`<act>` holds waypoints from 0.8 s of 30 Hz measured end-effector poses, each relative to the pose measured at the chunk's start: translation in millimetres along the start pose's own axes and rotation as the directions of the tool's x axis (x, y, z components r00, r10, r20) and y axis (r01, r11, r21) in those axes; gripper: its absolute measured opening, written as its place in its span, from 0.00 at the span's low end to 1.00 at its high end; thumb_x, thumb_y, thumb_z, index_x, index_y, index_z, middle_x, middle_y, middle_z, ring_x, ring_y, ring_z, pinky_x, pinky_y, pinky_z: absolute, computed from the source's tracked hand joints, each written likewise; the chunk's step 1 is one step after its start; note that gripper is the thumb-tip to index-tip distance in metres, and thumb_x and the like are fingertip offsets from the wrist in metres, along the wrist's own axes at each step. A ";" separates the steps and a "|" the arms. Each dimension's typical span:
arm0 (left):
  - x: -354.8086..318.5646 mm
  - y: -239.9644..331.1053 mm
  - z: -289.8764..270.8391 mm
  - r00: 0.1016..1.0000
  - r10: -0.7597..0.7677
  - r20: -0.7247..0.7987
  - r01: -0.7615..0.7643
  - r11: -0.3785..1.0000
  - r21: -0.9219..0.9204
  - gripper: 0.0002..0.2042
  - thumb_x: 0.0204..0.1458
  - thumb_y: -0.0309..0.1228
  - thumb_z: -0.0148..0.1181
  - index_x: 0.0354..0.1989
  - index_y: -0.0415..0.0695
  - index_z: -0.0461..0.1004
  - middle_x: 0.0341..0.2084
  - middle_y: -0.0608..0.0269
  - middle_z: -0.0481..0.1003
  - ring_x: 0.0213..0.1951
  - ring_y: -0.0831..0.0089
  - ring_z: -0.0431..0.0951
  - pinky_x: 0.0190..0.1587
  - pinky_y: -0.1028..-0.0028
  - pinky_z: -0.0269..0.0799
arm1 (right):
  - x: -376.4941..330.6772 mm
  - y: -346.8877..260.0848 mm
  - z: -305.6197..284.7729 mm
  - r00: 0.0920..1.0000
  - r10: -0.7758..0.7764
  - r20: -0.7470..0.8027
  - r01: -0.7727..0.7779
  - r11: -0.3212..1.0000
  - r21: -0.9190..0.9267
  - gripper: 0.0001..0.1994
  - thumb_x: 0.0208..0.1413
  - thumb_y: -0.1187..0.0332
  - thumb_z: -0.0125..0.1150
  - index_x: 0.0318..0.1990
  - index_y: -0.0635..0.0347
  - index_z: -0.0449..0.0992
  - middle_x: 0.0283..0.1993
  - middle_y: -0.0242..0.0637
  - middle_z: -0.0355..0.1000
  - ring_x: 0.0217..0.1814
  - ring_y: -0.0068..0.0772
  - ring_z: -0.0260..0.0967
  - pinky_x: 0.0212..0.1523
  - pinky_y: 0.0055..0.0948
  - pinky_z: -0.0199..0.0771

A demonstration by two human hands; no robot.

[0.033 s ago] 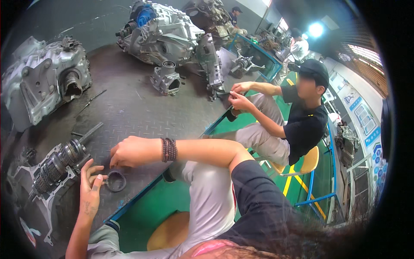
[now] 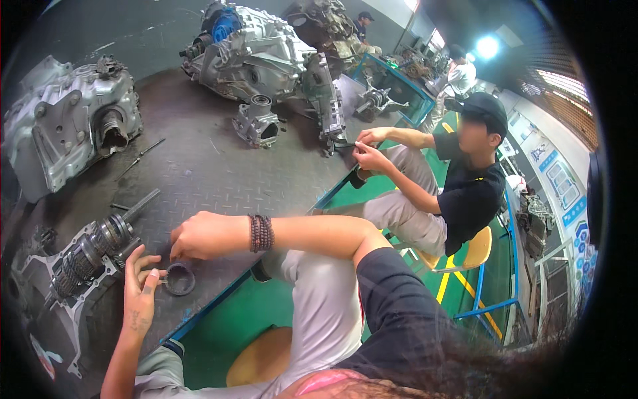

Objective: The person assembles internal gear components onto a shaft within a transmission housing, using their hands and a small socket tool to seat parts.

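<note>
A dark ring with inner teeth [image 2: 179,278] lies on the metal-topped bench near its front edge. Beside its left rim is my left hand [image 2: 141,279], fingers apart and slightly bent, thumb tip close to the ring; whether it touches cannot be made out. Just above the ring, my right hand [image 2: 207,235] reaches across with its fingers bent down and together. Its fingertips are mostly hidden, and so is anything pinched in them. To the left of my left hand, a gear shaft assembly [image 2: 90,263] rests in an open cast housing [image 2: 74,332].
A large gearbox casing [image 2: 66,126] stands at the left, another [image 2: 259,60] at the back. A small casting [image 2: 258,122] and a thin rod [image 2: 141,158] lie on the bench [image 2: 199,159]. At the right a seated co-worker [image 2: 468,173] handles a small dark part by the bench edge.
</note>
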State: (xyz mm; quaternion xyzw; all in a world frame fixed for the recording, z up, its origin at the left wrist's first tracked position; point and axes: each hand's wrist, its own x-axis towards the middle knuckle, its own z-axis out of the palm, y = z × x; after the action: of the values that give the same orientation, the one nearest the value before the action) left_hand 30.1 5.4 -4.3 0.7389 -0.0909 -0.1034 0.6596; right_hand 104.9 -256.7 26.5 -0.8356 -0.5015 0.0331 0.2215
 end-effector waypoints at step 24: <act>16.5 0.6 11.8 0.957 0.285 0.060 -0.258 0.735 0.627 0.21 0.58 0.19 0.62 0.60 0.40 0.72 0.50 0.48 0.75 0.44 0.49 0.81 0.50 0.58 0.78 | 32.6 17.6 53.2 0.992 0.053 -0.114 -0.070 0.987 -0.146 0.17 0.62 0.53 0.63 0.35 0.60 0.82 0.33 0.48 0.80 0.39 0.53 0.80 0.38 0.50 0.80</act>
State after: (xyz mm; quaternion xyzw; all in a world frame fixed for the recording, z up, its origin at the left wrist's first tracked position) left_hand 42.8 -10.4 -5.5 0.8969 -0.2135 0.0451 0.3847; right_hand 120.7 -218.0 -23.1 -0.8655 -0.4637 -0.0439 0.1842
